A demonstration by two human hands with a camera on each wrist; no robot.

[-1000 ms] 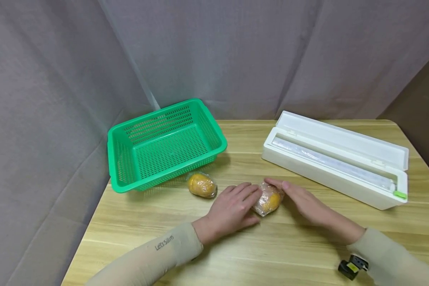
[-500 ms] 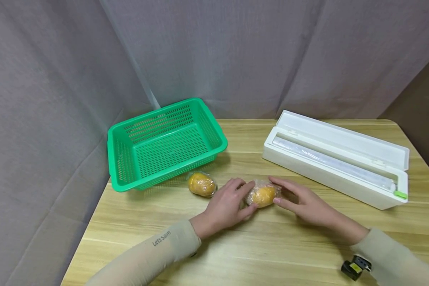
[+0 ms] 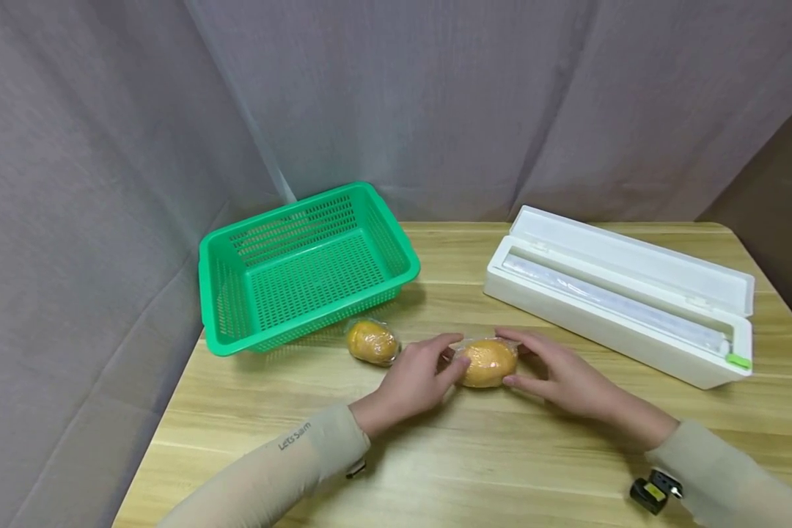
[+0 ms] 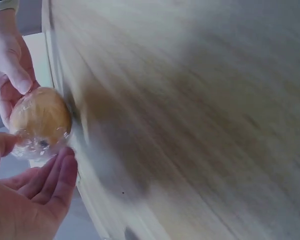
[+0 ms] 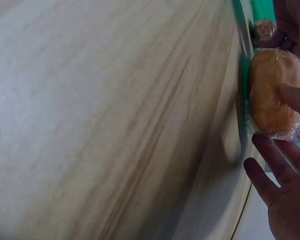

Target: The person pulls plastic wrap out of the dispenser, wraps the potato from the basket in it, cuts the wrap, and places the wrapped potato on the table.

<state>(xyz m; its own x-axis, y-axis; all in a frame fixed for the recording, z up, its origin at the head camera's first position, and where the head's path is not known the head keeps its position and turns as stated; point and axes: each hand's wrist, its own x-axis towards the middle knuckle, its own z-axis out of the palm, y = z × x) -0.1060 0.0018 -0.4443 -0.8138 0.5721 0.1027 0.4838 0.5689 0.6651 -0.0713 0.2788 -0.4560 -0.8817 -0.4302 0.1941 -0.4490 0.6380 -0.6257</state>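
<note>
An oval orange fruit wrapped in cling film point(image 3: 490, 362) is between both hands in the middle of the wooden table. My left hand point(image 3: 417, 378) holds its left end, thumb on the near side and fingers behind. At the other end, my right hand point(image 3: 570, 378) holds it between thumb and fingers; in the right wrist view the thumb lies on the fruit point(image 5: 275, 92). A dark spot shows at the fruit's end point(image 4: 40, 115) in the left wrist view. Another film-wrapped fruit point(image 3: 372, 342), yellow-orange, lies just left of my left hand.
A green slotted basket point(image 3: 313, 315) stands at the back left. At the back right is a white cling film box point(image 3: 607, 323), lid raised, with a film roll point(image 3: 614, 302) inside and a green tab point(image 3: 739, 361) at its near right corner. A grey curtain point(image 3: 396, 110) hangs behind.
The fruit between the hands has turned so its long side faces front, and lies slightly further left. The right thumb has come round to its near side. The other fruit, basket and box stay put.
</note>
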